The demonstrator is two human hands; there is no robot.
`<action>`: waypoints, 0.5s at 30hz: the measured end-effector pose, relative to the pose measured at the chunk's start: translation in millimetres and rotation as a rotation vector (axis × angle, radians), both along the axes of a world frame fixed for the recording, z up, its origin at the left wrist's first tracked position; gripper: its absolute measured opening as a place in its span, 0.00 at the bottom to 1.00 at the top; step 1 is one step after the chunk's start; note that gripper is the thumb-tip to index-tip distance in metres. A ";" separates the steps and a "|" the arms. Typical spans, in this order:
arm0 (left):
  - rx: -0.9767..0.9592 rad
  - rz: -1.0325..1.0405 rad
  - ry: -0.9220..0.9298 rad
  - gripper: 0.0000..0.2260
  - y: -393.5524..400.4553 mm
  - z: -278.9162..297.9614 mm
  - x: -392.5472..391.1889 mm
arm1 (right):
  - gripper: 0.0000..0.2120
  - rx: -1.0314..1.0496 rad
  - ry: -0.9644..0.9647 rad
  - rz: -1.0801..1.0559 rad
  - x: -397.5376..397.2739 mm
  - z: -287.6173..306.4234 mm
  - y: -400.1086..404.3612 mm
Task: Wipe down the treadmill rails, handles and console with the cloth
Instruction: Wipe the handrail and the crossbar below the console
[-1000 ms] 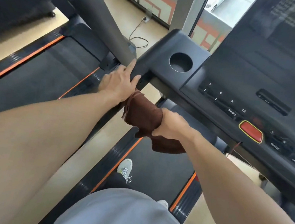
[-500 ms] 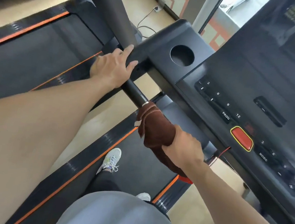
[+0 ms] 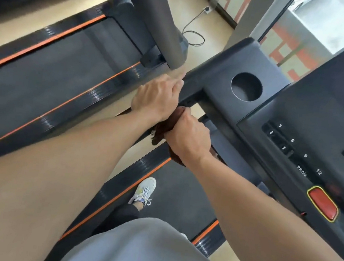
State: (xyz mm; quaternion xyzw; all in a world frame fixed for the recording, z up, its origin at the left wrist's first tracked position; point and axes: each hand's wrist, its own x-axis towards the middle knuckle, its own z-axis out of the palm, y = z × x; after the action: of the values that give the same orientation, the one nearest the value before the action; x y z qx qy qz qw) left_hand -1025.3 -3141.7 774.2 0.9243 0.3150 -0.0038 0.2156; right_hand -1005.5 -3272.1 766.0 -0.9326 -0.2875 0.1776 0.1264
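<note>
Two hands now meet on the left handle: the right hand (image 3: 188, 135), which half a second ago was lower down the bar, has slid the cloth (image 3: 165, 129) back up until it touches the left hand (image 3: 156, 98). The right hand grips the cloth around the handle; the left holds the bar's top end, fingers curled over it. That stroke likely finishes this handle, leaving the console (image 3: 310, 116) untouched. Count: one brown cloth, one cup hole (image 3: 246, 86), one red button (image 3: 322, 203), two treadmills, two shoes, one mostly hidden.
</note>
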 end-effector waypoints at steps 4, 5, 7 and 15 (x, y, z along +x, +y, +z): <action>0.097 -0.141 -0.182 0.20 -4.7 -2.7 -7.3 | 0.24 -0.011 0.056 -0.005 3.1 3.6 -3.2; 0.187 -0.262 -0.258 0.19 -6.7 -4.4 -11.3 | 0.24 -0.012 0.052 0.002 1.9 2.3 -5.7; 0.321 -0.559 -0.303 0.17 -10.9 -13.7 -19.8 | 0.19 -0.016 -0.008 0.001 -3.2 0.0 -17.4; 0.412 -0.737 -0.217 0.15 -112.7 -40.2 -38.2 | 0.14 -0.178 -0.121 -0.094 -32.8 -1.7 -133.4</action>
State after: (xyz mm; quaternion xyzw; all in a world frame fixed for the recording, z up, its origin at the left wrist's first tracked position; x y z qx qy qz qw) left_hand -1063.5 -3254.4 734.0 0.9937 -0.0663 0.0795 0.0428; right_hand -1038.3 -3405.5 764.3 -0.9617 -0.2337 0.1394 0.0338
